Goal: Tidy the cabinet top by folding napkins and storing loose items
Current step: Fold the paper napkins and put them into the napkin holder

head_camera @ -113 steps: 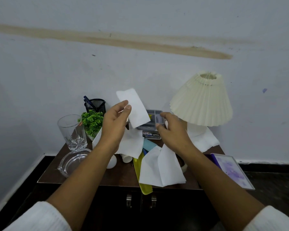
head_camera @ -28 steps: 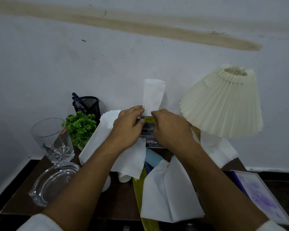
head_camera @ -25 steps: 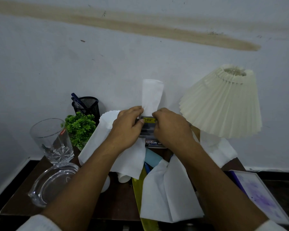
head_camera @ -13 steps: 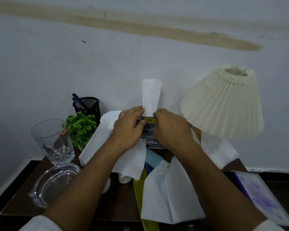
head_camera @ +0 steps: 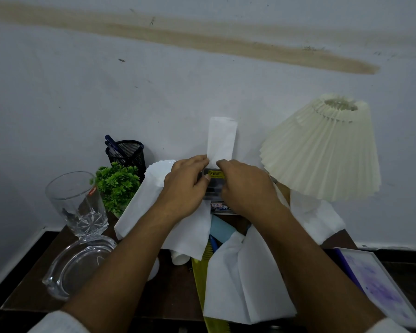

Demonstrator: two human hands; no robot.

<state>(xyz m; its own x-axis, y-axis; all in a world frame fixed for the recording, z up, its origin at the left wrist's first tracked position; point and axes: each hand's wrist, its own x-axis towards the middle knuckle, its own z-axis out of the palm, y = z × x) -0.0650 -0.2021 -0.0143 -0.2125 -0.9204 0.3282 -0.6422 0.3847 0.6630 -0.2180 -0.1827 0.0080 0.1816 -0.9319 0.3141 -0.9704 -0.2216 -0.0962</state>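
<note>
A narrow folded white napkin stands upright above the cabinet's middle. My left hand and my right hand both pinch its lower end, fingertips nearly touching. Behind the hands sits a small grey box with a yellow label. Loose white napkins lie under my left forearm, at the front edge and by the lamp base. A yellow comb and a light blue object show between them.
A cream pleated lamp stands at the right. At the left are a drinking glass, a glass ashtray, a small green plant and a black mesh pen holder. A purple-covered notebook overhangs the right edge.
4.5 s ago my left hand alone held the napkin, wider and tilted. Now both hands pinch it, narrower and upright. Over the last second it has barely moved.
</note>
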